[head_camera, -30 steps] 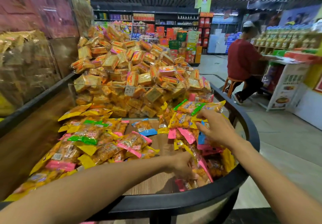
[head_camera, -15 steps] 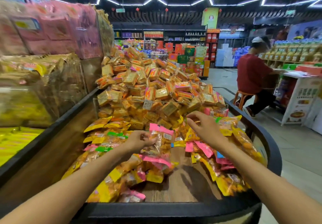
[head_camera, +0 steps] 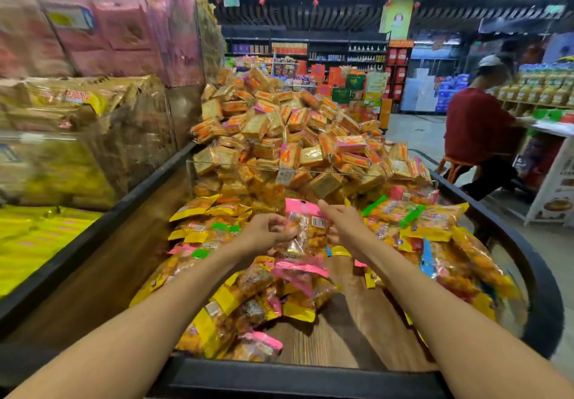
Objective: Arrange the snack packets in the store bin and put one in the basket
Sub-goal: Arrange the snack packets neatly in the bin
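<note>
Head view: Both hands hold one pink-edged snack packet (head_camera: pixel 306 231) upright above the middle of the store bin (head_camera: pixel 542 290). The left hand (head_camera: pixel 264 232) grips the packet's left edge, fingers (head_camera: pixel 275 220) curled onto its face. The right hand (head_camera: pixel 346 221) grips the right edge; its thumb lies along the pink top seal, and the remaining fingers curl behind the packet, partly hidden. The packet shows a barcode near its upper right and orange pieces through clear film.

Below the hands, a bare strip of the bin's wooden floor (head_camera: pixel 351 330) separates two groups of loose packets: a left heap (head_camera: pixel 236 302) with yellow, pink and green edges, and a right heap (head_camera: pixel 435 240) against the curved black rim. A clear divider (head_camera: pixel 310 170) stands behind them, retaining a mound of square orange and gold packs (head_camera: pixel 289 134). A seated person in a red top (head_camera: pixel 478 128) is at far right.
</note>
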The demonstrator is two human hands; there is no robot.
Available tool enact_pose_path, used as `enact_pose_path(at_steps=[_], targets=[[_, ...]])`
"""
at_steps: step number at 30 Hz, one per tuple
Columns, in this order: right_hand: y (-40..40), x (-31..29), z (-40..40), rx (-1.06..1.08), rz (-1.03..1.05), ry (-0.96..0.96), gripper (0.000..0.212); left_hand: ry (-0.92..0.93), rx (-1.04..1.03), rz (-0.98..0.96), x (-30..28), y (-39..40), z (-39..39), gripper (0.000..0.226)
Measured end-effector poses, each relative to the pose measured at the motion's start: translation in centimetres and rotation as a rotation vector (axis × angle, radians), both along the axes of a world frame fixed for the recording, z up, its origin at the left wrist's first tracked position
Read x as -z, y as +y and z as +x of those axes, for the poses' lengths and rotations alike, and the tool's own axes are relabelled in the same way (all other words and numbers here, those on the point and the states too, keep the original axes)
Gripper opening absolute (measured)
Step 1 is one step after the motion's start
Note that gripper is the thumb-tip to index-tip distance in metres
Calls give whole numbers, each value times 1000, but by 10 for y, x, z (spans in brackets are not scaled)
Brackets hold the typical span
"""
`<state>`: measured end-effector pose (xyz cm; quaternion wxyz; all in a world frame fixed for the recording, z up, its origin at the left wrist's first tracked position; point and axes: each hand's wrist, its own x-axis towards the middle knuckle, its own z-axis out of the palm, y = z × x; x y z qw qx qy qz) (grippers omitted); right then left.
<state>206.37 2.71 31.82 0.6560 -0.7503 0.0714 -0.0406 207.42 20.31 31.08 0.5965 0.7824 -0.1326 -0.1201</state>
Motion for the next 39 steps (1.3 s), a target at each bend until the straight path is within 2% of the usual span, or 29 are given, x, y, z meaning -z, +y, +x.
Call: enact_pose_path(at_steps=[4,6,10,16,21,39], targets=[[-1,2,4,33,24,-58,15,15,16,-13,-3,0,-2,11],[-1,0,3,32,4,-91,11,25,7,-45,-6,0,-2,26],[5,0,1,-26,-37,-103,9,68,-33,-198,-11,1,-4,20],[8,0,-1,-64,-36,-86,29,-5,-97,-206,-9,4,-6,13],[7,-1,-4,-62,1,-122,15,11,-92,-217,-11,1,-5,24],[8,-9,-12,-57,43,-162,18,-43,-119,-221,-9,2,-1,26]])
